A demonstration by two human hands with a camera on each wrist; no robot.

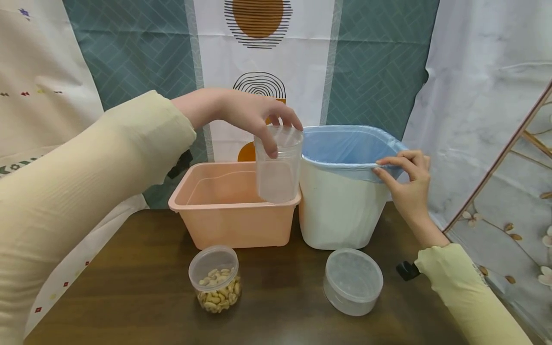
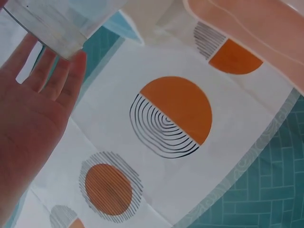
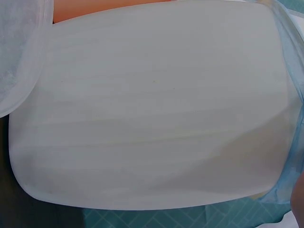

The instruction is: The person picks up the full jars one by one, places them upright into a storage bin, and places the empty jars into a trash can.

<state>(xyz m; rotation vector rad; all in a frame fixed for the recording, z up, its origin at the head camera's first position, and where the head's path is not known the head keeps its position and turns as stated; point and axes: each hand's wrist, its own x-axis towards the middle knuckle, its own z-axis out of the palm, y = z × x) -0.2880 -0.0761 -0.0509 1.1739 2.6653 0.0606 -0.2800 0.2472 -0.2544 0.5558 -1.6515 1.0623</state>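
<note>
My left hand (image 1: 254, 117) grips the rim of an empty clear plastic jar (image 1: 278, 165) from above, holding it upright in the air over the right end of the peach tub (image 1: 228, 230). In the left wrist view the jar (image 2: 57, 21) shows at the top left beside my palm (image 2: 28, 109). My right hand (image 1: 407, 179) pinches the front right rim of the white bin (image 1: 340, 211) lined with a blue bag (image 1: 345, 146). The bin's white wall (image 3: 152, 109) fills the right wrist view.
A lidded clear jar of cashews (image 1: 215, 280) stands on the brown table (image 1: 142, 287) in front of the tub. A round clear lidded container (image 1: 353, 282) sits in front of the bin. Patterned cloth (image 1: 258, 57) hangs behind; a marbled sheet (image 1: 487, 96) is at the right.
</note>
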